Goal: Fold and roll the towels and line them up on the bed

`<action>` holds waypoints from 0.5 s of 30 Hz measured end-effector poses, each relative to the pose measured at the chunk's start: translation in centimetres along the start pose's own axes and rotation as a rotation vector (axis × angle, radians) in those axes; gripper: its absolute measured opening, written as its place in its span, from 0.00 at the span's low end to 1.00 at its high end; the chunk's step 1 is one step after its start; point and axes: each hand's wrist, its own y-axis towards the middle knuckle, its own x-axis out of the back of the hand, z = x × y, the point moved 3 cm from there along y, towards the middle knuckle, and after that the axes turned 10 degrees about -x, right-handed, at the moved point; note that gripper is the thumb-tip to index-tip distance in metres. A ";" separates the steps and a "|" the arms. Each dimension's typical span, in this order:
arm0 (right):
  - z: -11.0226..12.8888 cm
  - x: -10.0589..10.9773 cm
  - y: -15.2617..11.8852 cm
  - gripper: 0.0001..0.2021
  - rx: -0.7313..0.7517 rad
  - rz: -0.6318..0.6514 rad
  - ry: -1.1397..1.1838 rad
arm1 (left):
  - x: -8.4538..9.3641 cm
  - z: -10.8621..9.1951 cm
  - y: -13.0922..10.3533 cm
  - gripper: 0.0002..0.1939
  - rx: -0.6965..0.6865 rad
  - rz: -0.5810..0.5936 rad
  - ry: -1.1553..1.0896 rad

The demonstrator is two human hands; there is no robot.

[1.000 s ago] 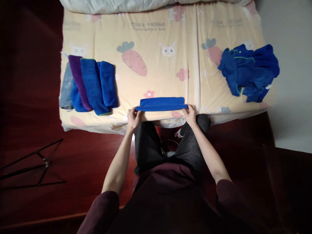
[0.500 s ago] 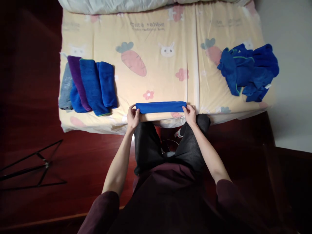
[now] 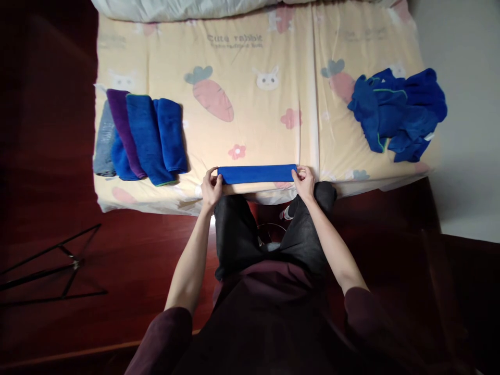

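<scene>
A blue cloth [image 3: 257, 173], folded into a long narrow strip, lies level at the bed's front edge. My left hand [image 3: 212, 187] pinches its left end between thumb and fingers. At the other end, my right hand [image 3: 303, 182] grips the strip's right corner the same way. Several folded towels lie side by side on the left: a grey one [image 3: 103, 140], a purple one [image 3: 124, 133] and blue ones [image 3: 146, 138]. On the right is a crumpled heap of blue cloths [image 3: 398, 114], some with green edging.
The bed [image 3: 250, 130] has a yellow sheet with carrots and rabbits. A pale quilt [image 3: 187, 9] runs along its far edge. Black stand legs [image 3: 74, 264] are on the red floor at left. My knees touch the bed's front.
The strip looks slightly lower at its right end and a little shorter between my hands. Both hands keep their hold and have barely moved.
</scene>
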 end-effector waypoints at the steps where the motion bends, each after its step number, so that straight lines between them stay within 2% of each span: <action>1: 0.0 0.0 0.0 0.16 -0.012 -0.007 -0.018 | 0.0 0.1 0.2 0.22 -0.008 -0.002 0.035; 4: 0.4 -0.1 0.1 0.11 -0.038 -0.005 -0.114 | -0.2 0.0 0.8 0.19 -0.008 0.015 0.121; 6: 1.3 -0.1 -0.1 0.09 0.018 -0.025 -0.226 | -0.3 -0.4 0.8 0.17 -0.017 -0.022 0.162; 9: 3.7 -0.3 -0.7 0.16 0.191 -0.059 -0.374 | -0.3 -1.2 -0.9 0.16 -0.034 -0.240 0.153; 11: 5.7 -1.0 -1.2 0.21 0.293 0.000 -0.402 | -0.9 -1.6 -3.1 0.13 0.038 -0.358 0.039; 13: 7.6 -2.3 -1.5 0.21 0.385 0.117 -0.387 | -2.7 -2.1 -5.6 0.11 0.184 -0.323 -0.190; 15: 8.9 -3.8 -1.6 0.20 0.458 0.239 -0.366 | -5.4 -3.0 -7.4 0.13 0.349 -0.191 -0.493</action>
